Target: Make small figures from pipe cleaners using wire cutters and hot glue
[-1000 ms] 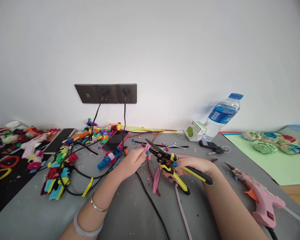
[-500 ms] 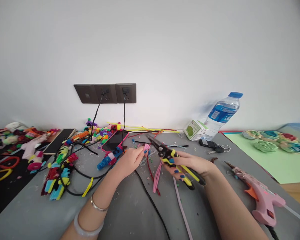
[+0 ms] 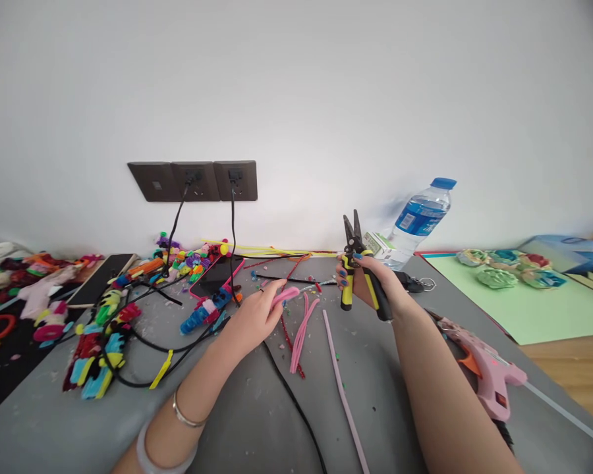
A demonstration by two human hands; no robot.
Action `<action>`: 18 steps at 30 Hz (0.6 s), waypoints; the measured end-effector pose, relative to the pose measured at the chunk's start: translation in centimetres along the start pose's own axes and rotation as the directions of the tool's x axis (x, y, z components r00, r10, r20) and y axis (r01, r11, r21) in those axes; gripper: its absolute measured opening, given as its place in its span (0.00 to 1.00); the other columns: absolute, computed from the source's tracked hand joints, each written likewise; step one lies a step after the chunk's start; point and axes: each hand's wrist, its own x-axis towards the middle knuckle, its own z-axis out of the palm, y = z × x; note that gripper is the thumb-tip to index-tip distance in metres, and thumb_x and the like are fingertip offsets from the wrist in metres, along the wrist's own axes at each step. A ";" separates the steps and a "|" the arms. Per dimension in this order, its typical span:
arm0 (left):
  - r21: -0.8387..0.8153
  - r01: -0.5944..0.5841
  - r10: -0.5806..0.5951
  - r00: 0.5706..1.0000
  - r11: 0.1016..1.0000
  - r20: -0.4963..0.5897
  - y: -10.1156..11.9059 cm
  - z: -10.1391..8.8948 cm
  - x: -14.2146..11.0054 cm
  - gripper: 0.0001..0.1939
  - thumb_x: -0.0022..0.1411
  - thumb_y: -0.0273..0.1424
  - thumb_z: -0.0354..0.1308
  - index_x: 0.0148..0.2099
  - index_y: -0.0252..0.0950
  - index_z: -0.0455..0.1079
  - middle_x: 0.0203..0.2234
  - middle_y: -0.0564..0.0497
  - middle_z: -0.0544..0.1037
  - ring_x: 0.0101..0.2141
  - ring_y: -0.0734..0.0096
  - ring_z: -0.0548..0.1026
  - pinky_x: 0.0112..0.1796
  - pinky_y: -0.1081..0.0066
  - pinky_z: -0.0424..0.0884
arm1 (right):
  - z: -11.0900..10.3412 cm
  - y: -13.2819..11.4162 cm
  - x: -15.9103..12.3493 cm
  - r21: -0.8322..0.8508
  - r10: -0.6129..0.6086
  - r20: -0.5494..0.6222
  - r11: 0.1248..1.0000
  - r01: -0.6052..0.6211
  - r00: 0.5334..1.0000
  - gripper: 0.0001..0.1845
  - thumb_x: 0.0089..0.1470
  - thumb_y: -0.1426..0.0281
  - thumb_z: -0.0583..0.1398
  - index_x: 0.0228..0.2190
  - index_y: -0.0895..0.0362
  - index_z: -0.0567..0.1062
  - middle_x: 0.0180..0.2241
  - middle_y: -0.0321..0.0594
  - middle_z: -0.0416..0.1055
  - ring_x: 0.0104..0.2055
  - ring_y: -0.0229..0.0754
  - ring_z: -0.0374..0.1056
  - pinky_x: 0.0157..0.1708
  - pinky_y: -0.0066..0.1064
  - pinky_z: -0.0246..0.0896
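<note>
My left hand point(image 3: 259, 315) is closed on a pink pipe cleaner piece point(image 3: 287, 295), whose rounded end sticks out to the right of the fingers. Pliers point(image 3: 360, 263) with black jaws and yellow-and-black handles are gripped in my right hand point(image 3: 375, 284); the jaws point up and stand parted, with nothing between them. Between the hands, a folded pink pipe cleaner point(image 3: 303, 334) lies on the table across a red glittery pipe cleaner point(image 3: 286, 334). A long pale pink strip point(image 3: 343, 388) runs toward the front edge.
At right lie a pink glue gun point(image 3: 489, 375), car keys point(image 3: 415, 283) and paper flowers point(image 3: 511, 266) on green paper. A water bottle point(image 3: 420, 220) leans against the wall. Colourful pipe cleaner figures point(image 3: 99, 342), black cables point(image 3: 296, 401) and a pink-edged phone point(image 3: 217, 276) are at left.
My right hand has lifted the pliers up and away from my left hand, turning the jaws upward and parting them. The pink piece in my left hand now points right.
</note>
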 end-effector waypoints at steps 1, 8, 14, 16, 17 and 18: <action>0.012 0.000 0.000 1.000 1.000 -0.011 0.0 0.1 0.0 0.20 0.65 0.27 0.50 0.59 0.39 0.66 0.34 0.48 0.78 0.32 0.62 0.74 0.35 0.69 0.64 | 0.0 0.2 0.1 0.028 -0.004 -0.039 1.000 0.005 0.999 0.22 0.50 0.53 0.58 0.41 0.54 0.67 0.29 0.36 0.60 0.28 0.41 0.59 0.30 0.35 0.60; 0.103 -0.077 0.073 0.997 0.992 0.038 -0.4 0.5 0.3 0.16 0.67 0.25 0.49 0.50 0.40 0.76 0.44 0.46 0.79 0.44 0.60 0.76 0.44 0.66 0.68 | 0.6 1.0 0.2 -0.373 -0.211 -0.255 0.922 0.105 0.944 0.24 0.49 0.55 0.60 0.45 0.55 0.68 0.31 0.34 0.64 0.32 0.40 0.61 0.34 0.33 0.57; 0.245 -0.221 0.222 0.975 0.944 0.025 -0.2 0.3 0.2 0.09 0.64 0.33 0.60 0.45 0.41 0.78 0.40 0.48 0.80 0.44 0.58 0.72 0.46 0.59 0.65 | 1.7 2.5 0.9 -0.703 -0.272 -0.295 0.711 -0.015 0.916 0.27 0.48 0.60 0.60 0.49 0.57 0.68 0.43 0.44 0.72 0.44 0.49 0.68 0.45 0.38 0.60; 0.278 -0.221 0.240 0.970 0.935 -0.034 -0.1 0.3 0.2 0.09 0.65 0.35 0.59 0.44 0.40 0.78 0.40 0.48 0.79 0.43 0.59 0.72 0.45 0.59 0.64 | 2.2 3.2 1.1 -0.796 -0.284 -0.292 0.601 -0.067 0.913 0.29 0.47 0.63 0.61 0.51 0.58 0.69 0.47 0.48 0.72 0.48 0.52 0.67 0.47 0.40 0.60; 0.288 -0.218 0.244 0.968 0.933 -0.056 0.0 0.3 0.1 0.09 0.66 0.35 0.58 0.43 0.39 0.77 0.38 0.48 0.79 0.43 0.60 0.72 0.45 0.60 0.64 | 2.5 3.6 1.2 -0.843 -0.294 -0.291 0.529 -0.099 0.910 0.29 0.47 0.64 0.61 0.52 0.59 0.69 0.48 0.50 0.71 0.50 0.54 0.66 0.47 0.41 0.60; 0.296 -0.218 0.247 0.967 0.930 -0.064 0.1 0.4 0.1 0.09 0.67 0.35 0.57 0.42 0.39 0.77 0.36 0.48 0.78 0.41 0.61 0.71 0.44 0.60 0.63 | 2.7 3.9 1.3 -0.883 -0.304 -0.292 0.450 -0.133 0.907 0.30 0.47 0.64 0.61 0.52 0.60 0.70 0.49 0.52 0.70 0.51 0.56 0.65 0.48 0.43 0.60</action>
